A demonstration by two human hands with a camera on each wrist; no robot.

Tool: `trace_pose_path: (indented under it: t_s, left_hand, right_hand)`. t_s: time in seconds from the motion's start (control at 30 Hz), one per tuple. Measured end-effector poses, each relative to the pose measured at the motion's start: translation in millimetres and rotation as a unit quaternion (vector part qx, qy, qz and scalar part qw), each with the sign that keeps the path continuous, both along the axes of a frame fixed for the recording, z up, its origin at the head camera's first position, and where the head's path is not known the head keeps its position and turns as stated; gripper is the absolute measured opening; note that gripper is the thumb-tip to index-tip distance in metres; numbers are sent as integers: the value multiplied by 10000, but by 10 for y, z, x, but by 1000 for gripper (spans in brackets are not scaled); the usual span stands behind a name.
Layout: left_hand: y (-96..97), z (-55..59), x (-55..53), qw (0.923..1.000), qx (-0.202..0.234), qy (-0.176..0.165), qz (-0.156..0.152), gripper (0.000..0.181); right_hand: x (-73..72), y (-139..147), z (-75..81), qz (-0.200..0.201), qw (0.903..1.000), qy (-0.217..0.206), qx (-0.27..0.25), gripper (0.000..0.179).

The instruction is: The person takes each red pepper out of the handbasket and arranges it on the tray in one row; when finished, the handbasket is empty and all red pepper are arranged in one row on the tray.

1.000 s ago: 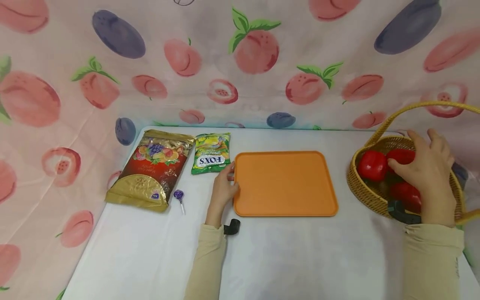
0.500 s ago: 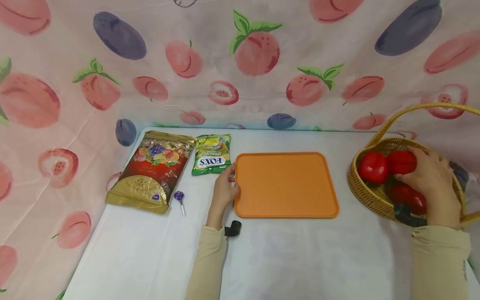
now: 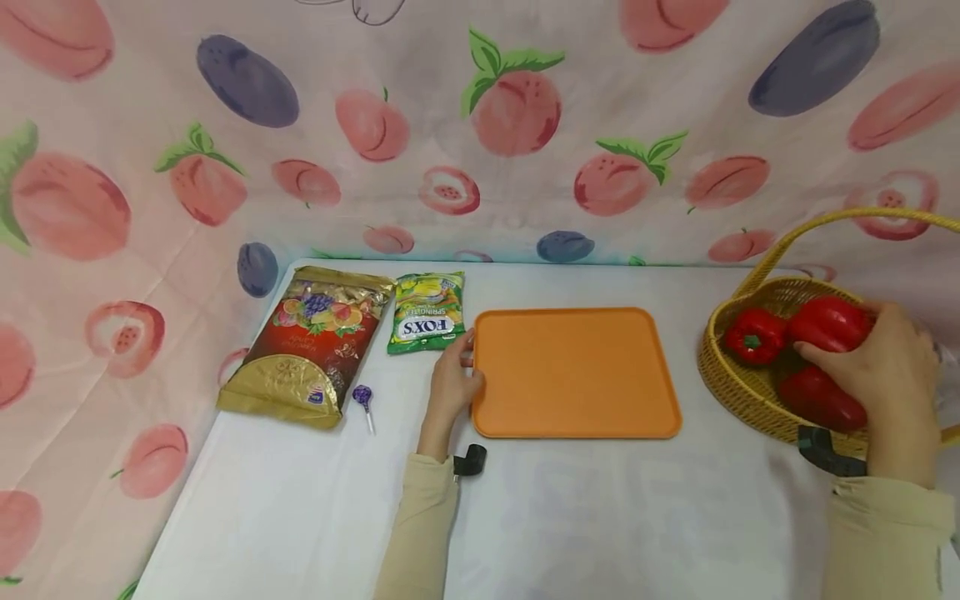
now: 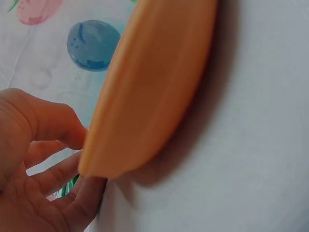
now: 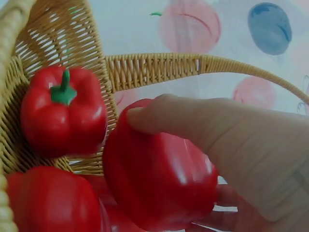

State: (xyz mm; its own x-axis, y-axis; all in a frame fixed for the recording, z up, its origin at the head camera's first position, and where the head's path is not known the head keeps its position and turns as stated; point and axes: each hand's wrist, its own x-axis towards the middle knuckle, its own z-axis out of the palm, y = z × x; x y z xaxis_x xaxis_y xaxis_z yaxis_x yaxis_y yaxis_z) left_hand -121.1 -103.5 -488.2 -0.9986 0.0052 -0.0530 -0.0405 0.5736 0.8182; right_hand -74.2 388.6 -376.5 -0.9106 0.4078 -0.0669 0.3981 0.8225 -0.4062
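My right hand (image 3: pixel 896 371) is at the wicker basket (image 3: pixel 723 392) and grips a red bell pepper (image 5: pixel 159 179), with the thumb across its top and fingers behind and below. Beside it in the basket sits another red bell pepper (image 5: pixel 65 113), its green stem showing. Another smooth red pepper (image 3: pixel 821 400) lies nearer the front, partly under my hand. My left hand (image 3: pixel 452 383) holds the left edge of an orange tray (image 3: pixel 573 375). In the left wrist view, the thumb (image 4: pixel 72 133) meets the rim and the fingers reach beneath it.
A red and gold candy bag (image 3: pixel 307 346) lies at the far left, with a green FOX'S packet (image 3: pixel 427 312) next to it. A purple lollipop (image 3: pixel 363 400) lies in front. The basket's tall handle (image 3: pixel 847 214) arches over its right side; fruit-patterned cloth hangs behind.
My right hand has lowered into the basket, closed on a pepper and shifted right. The pepper at the left has turned, so its stem now shows. The left hand stays at the tray.
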Motion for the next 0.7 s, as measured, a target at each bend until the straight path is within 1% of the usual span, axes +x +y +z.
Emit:
trace_pose_path:
  t_s: [0.13, 0.27, 0.33, 0.47, 0.53, 0.63, 0.7]
  left_hand:
    - [-5, -10, 14, 10000, -10, 51, -1, 72]
    - [-7, -29, 14, 9998, -22, 213, 16, 72]
    - [-11, -45, 17, 9996, -42, 265, 29, 71]
    - [-12, -55, 22, 9995, -135, 294, -11, 70]
    - [-12, -52, 21, 9990, -275, 350, -92, 67]
    - [-12, -48, 13, 9976, -453, 477, -217, 63]
    - [-5, -46, 7, 9971, -448, 552, -276, 61]
  right_hand:
    - [61, -81, 24, -262, 9993, 14, -254, 95]
    - [71, -200, 33, -507, 9978, 129, -417, 94]
    - [64, -272, 33, -511, 9968, 371, -489, 94]
    - [44, -416, 25, -315, 9927, 1032, -534, 91]
    - [30, -496, 23, -226, 9884, 1366, -618, 88]
    - [5, -655, 34, -224, 9792, 1774, -955, 85]
    - [-28, -778, 49, -263, 9727, 1967, -1205, 85]
